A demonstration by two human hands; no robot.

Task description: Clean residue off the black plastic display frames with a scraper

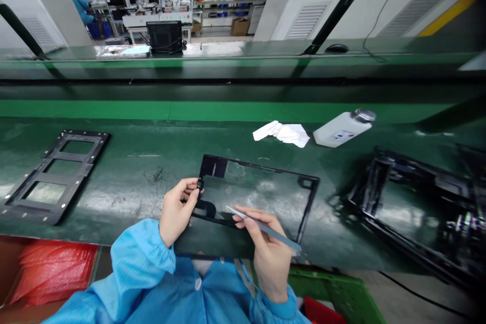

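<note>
A thin black rectangular frame (261, 166) lies in front of me, its large opening showing the green bench. My left hand (179, 207) pinches the left side of this frame between thumb and fingers. Metal tweezers (271, 233) are in my right hand (266, 243), their tip pointing left above the frame's lower edge. The right fingertips rest at that lower edge. Dark patches sit at the frame's upper left and lower left corners.
On the green bench (132, 162) are a dark three-window plate (72, 179), thin black strands (157, 177), white wipes (290, 134), a white bottle (341, 129) and stacked black frames (410, 223). Red bags (56, 268) and a green crate (341, 293) sit below.
</note>
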